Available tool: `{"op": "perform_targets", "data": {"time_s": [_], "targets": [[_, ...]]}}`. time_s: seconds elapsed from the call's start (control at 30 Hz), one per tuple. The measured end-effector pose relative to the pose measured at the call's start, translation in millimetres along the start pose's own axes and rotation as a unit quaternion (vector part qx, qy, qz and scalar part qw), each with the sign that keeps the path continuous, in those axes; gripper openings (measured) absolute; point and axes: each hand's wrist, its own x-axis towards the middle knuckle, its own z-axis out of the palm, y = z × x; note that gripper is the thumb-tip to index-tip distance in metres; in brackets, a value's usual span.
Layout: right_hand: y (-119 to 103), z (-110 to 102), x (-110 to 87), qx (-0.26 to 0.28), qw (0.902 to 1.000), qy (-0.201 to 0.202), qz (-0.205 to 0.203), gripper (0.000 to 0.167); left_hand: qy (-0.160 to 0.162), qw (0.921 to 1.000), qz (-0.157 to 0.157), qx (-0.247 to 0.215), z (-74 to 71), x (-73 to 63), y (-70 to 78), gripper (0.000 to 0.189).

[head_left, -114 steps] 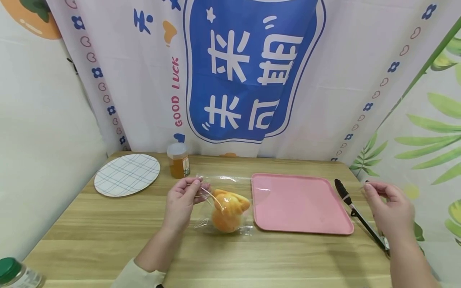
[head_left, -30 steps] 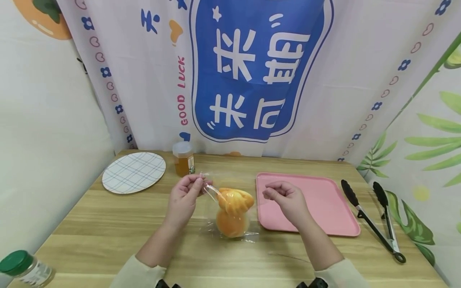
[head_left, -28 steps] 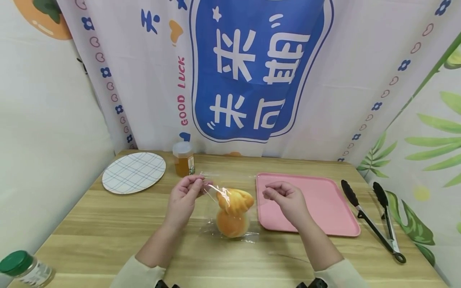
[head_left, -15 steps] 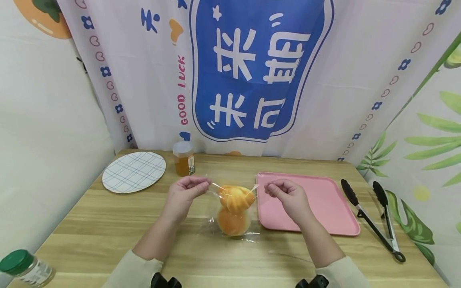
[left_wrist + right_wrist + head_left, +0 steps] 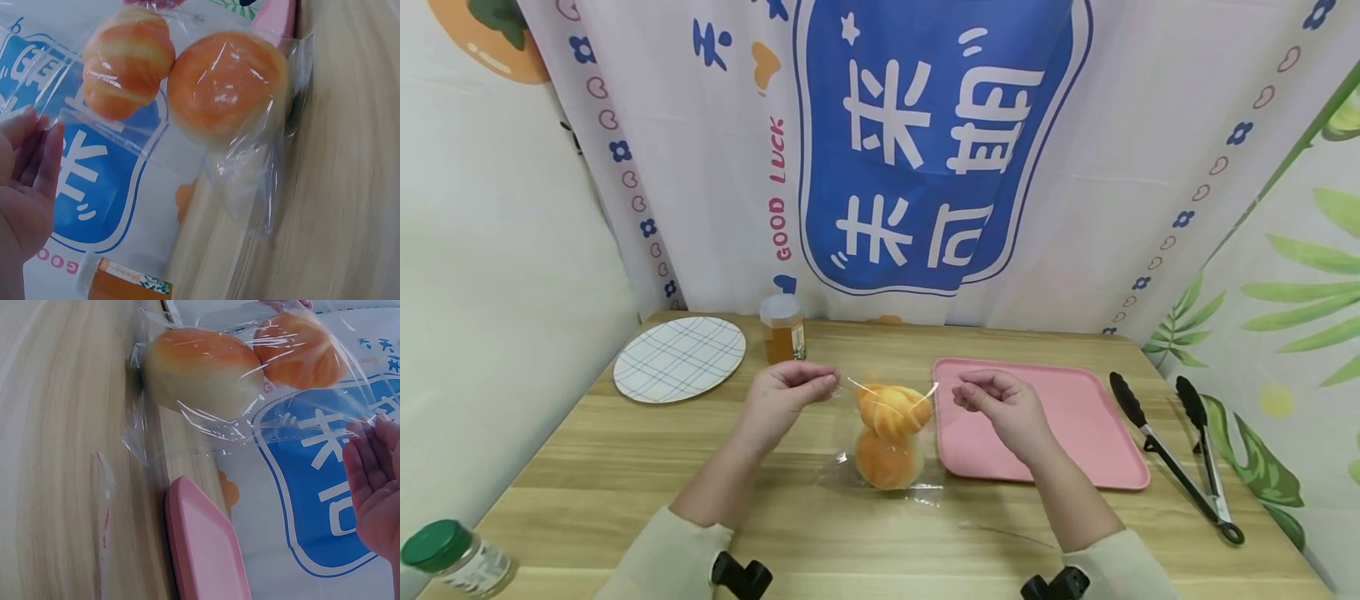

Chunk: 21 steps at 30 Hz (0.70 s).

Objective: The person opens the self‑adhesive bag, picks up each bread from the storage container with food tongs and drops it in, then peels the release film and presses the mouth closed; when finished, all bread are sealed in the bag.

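A clear plastic bag [image 5: 927, 493] is held up over the middle of the table, two breads inside it. The ridged roll [image 5: 893, 412] sits above the round bun [image 5: 889, 460]. My left hand [image 5: 781, 402] pinches the upper left edge of the film between thumb and fingers. On the opposite side, my right hand [image 5: 1006, 410] pinches the upper right edge, in front of the pink tray [image 5: 1045, 417]. The film stretches between both hands. Close up in the right wrist view, the fingertips of the right hand [image 5: 375, 481] grip the bag's edge.
A thin clear strip [image 5: 105, 519] lies on the table near the right forearm. Black-tipped tongs [image 5: 1180, 475] lie right of the tray. At the back left are a checked plate [image 5: 679, 360] and a honey-coloured jar [image 5: 784, 337]. A green-lidded jar [image 5: 456, 558] stands front left.
My right hand has come from beyond the tray to the bag's right edge. The bag's top is now spread between both hands. A thin strip now shows on the table.
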Motion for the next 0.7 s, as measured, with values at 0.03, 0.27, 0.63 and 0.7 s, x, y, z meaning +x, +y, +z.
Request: {"op": "perform_targets", "data": {"time_s": [0.03, 0.27, 0.63, 0.7], "targets": [[0.3, -1.4, 0.1, 0.001, 1.0000, -0.008, -0.004, 0.025, -0.011, 0.9999, 0.001, 0.000, -1.4, 0.2, 0.0, 0.028], [1.0, -8.5, -0.8, 0.001, 0.9990, -0.040, -0.021, 0.018, -0.066, 0.9975, 0.025, 0.003, -9.2, -0.1, -0.4, 0.027], [2.4, -13.3, -1.4, -0.004, 0.9967, -0.050, -0.064, 0.015, -0.077, 0.9910, 0.067, 0.086, -10.7, -2.8, 0.0, 0.014], [2.5, -13.6, -1.0, -0.007, 0.9964, -0.048, -0.070, 0.012, -0.080, 0.9884, 0.074, 0.106, -11.0, -3.2, 0.1, 0.013]]}}
